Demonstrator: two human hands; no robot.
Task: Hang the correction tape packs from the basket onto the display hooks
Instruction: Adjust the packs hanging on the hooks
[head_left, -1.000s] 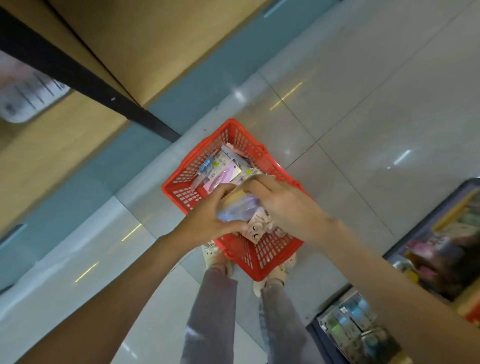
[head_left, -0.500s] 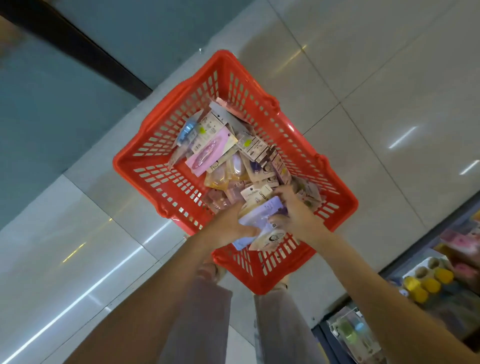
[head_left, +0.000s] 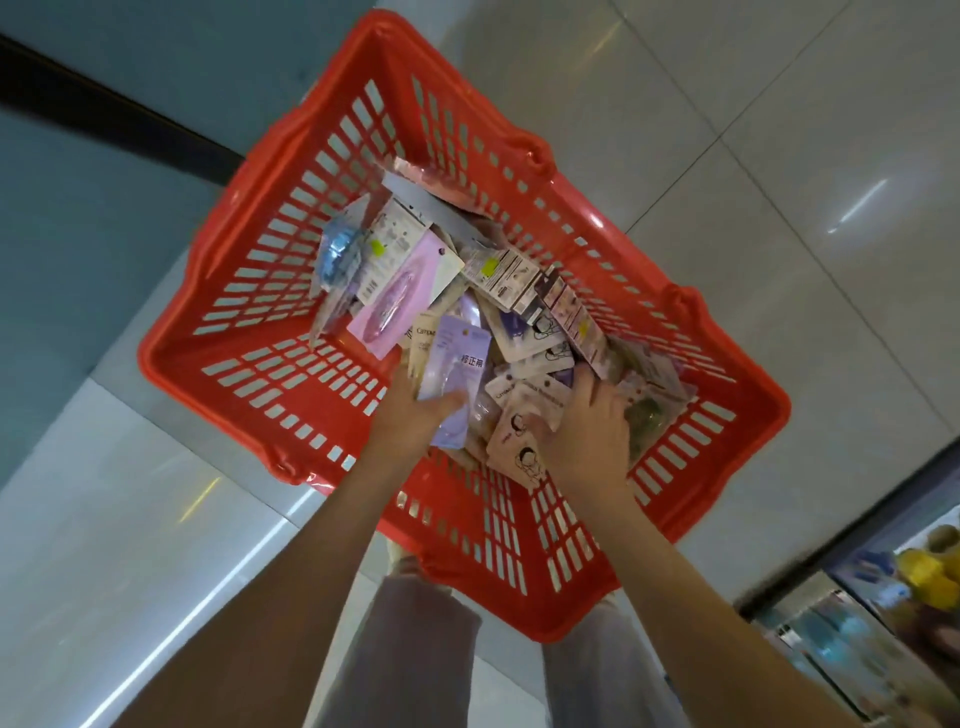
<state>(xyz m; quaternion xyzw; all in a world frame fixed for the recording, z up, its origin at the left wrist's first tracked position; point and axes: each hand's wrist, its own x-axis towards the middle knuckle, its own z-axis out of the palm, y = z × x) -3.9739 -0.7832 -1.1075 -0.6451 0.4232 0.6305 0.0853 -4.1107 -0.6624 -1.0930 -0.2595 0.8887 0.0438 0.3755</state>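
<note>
Inside one red basket (head_left: 587, 202) | correction tape packs (head_left: 514, 280): jumbled heap, too overlapped to count | your left hand (head_left: 402, 421): fingers gripping one lilac pack (head_left: 452, 364) | your right hand (head_left: 587, 436): fingers spread flat on heap

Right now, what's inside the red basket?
A heap of correction tape packs: a pink pack on top, a purple pack gripped by the left hand. The right hand and heap hide what's underneath.
</note>
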